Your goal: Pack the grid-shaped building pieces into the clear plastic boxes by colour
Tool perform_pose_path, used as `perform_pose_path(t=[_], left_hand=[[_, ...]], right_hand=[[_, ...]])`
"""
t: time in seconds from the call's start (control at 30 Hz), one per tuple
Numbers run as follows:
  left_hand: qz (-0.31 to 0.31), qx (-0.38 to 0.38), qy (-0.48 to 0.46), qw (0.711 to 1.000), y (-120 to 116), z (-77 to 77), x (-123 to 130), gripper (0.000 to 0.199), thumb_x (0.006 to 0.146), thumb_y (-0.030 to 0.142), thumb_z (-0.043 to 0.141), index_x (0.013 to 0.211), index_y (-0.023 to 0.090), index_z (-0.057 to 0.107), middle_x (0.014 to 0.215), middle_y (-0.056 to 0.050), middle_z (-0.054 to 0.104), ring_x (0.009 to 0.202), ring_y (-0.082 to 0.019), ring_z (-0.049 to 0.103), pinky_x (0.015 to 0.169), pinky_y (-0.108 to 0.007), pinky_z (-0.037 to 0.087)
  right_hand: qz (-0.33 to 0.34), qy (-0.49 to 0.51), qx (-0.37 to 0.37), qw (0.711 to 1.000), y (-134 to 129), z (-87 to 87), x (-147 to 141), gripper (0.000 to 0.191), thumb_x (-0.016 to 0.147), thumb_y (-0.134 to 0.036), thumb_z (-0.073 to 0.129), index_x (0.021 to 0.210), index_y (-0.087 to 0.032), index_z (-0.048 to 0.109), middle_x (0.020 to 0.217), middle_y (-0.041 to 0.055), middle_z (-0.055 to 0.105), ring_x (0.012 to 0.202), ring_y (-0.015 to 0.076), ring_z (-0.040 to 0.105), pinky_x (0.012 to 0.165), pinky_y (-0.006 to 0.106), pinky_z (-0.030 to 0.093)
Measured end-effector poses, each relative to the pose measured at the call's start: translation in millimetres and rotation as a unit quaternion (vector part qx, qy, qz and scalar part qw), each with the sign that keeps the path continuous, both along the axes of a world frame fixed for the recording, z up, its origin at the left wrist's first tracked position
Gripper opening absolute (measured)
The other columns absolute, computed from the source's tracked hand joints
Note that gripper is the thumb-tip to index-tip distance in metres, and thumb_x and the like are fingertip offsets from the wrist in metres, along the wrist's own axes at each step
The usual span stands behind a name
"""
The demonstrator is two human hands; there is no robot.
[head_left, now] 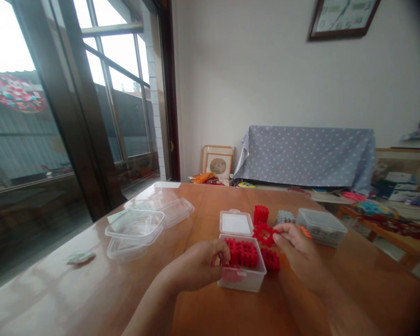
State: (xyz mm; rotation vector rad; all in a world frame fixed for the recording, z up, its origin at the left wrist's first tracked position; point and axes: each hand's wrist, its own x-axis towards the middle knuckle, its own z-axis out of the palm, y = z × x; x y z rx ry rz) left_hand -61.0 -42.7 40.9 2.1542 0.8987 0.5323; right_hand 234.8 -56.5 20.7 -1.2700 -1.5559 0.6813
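Note:
A clear plastic box (242, 281) with its hinged lid (235, 223) flipped back stands in front of me, holding a row of red interlocking plastic building pieces (244, 252). My left hand (203, 259) is at the box's left rim, fingers curled closed against the near-left end of the row; what lies between them is hidden. Pinched between thumb and fingers of my right hand (296, 242) is a flat red building piece (264, 234) with a cut-out centre, held above the box's right back corner. More red pieces (270, 259) lie right of the box, and a red stack (261, 214) stands behind.
Grey pieces (285, 217) and an orange piece (304, 231) lie beyond my right hand, near a lidded clear box (321, 227). Clear empty containers (135, 228) and a small packet (80, 257) sit on the table's left side. A polka-dot cloth (308, 156) hangs beyond the table.

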Motion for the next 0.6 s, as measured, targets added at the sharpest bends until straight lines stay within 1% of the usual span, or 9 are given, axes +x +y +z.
perform_pose_path(t=[0.07,0.1,0.23,0.37,0.47,0.6], left_hand=[[0.003,0.003,0.002,1.000,-0.8,0.9,-0.1,0.020,0.075,0.012,0.058,0.094,0.019,0.060,0.085,0.001,0.060,0.074,-0.013,0.049,0.064,-0.021,0.036],[0.004,0.003,0.003,1.000,-1.3,1.6,-0.4,0.020,0.075,0.012,0.058,0.094,0.019,0.061,0.085,0.001,0.060,0.074,-0.012,0.049,0.063,-0.021,0.036],[-0.001,-0.002,0.004,1.000,-3.6,5.1,-2.9,0.022,0.074,0.011,0.057,0.093,0.019,0.062,0.085,0.001,0.061,0.074,-0.012,0.050,0.064,-0.021,0.037],[-0.001,0.005,0.000,1.000,-4.2,5.7,-5.0,0.023,0.073,0.010,0.057,0.092,0.020,0.064,0.085,0.001,0.063,0.075,-0.013,0.051,0.065,-0.022,0.038],[0.005,0.014,0.002,1.000,-4.2,4.1,-4.6,0.023,0.072,0.010,0.056,0.091,0.020,0.065,0.085,0.001,0.064,0.075,-0.013,0.052,0.064,-0.021,0.038],[0.017,0.022,0.010,1.000,-4.7,2.6,-3.9,0.025,0.072,0.010,0.055,0.092,0.019,0.066,0.084,0.001,0.064,0.075,-0.013,0.053,0.062,-0.021,0.036]], right_hand=[[0.031,0.001,0.002,1.000,-5.9,-0.7,-19.5,0.027,0.097,-0.047,0.049,0.108,-0.024,0.056,0.096,0.0033,0.068,0.083,0.0191,0.063,0.071,0.029,0.050],[0.039,-0.014,0.010,0.999,-8.5,-1.7,-28.6,0.026,0.097,-0.046,0.049,0.108,-0.024,0.057,0.097,0.0033,0.068,0.083,0.0190,0.063,0.071,0.030,0.050],[0.032,-0.101,0.060,0.993,-14.3,-7.0,-52.5,0.020,0.096,-0.040,0.053,0.102,-0.025,0.065,0.096,0.0024,0.069,0.086,0.0198,0.063,0.076,0.031,0.049],[0.047,-0.129,0.065,0.988,-14.5,-11.0,-59.4,0.019,0.096,-0.037,0.053,0.102,-0.027,0.068,0.102,0.0021,0.071,0.093,0.0204,0.064,0.082,0.031,0.050],[0.057,-0.162,0.068,0.983,-15.3,-11.2,-61.5,0.019,0.095,-0.035,0.053,0.100,-0.028,0.069,0.101,0.0027,0.071,0.093,0.0211,0.064,0.081,0.031,0.050],[0.052,-0.238,0.061,0.968,-18.8,-8.2,-63.1,0.021,0.094,-0.033,0.052,0.098,-0.029,0.072,0.095,0.0031,0.072,0.090,0.0220,0.065,0.076,0.033,0.049]])
